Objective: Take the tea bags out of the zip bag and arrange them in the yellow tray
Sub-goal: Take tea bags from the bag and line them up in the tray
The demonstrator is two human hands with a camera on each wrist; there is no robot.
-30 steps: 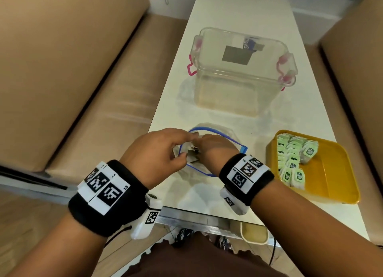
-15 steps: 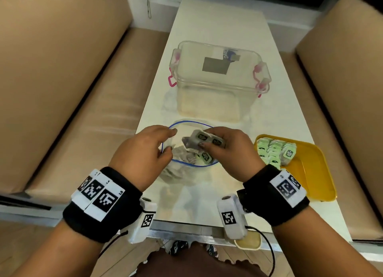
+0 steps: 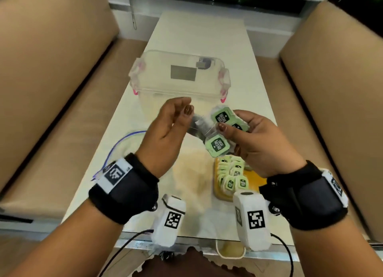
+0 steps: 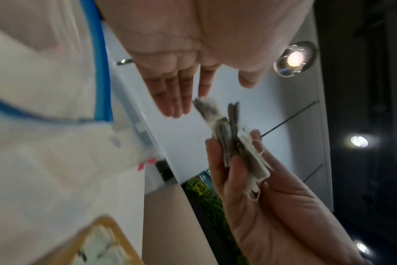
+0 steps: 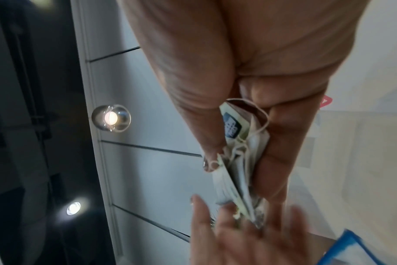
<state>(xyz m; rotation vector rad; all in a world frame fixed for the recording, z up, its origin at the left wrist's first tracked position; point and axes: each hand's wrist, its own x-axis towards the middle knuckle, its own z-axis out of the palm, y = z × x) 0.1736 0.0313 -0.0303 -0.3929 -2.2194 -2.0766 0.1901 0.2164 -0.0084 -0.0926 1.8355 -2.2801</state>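
My right hand is raised above the table and grips a bunch of tea bags with green tags between thumb and fingers. The same bunch of tea bags shows edge-on in the right wrist view. My left hand is held up beside it, fingers relaxed and straight, its fingertips at the end of the bunch. The zip bag, clear with a blue zip edge, lies on the table at the left. The yellow tray sits below my right hand with several tea bags in rows.
A clear plastic box with pink latches stands on the white table beyond my hands. Tan sofa cushions flank the table on both sides. The glass front edge of the table is near my body.
My right hand has lifted a bunch of tea bags up out of the zip bag. My left hand has let go of the bag's mouth and risen beside the bunch.
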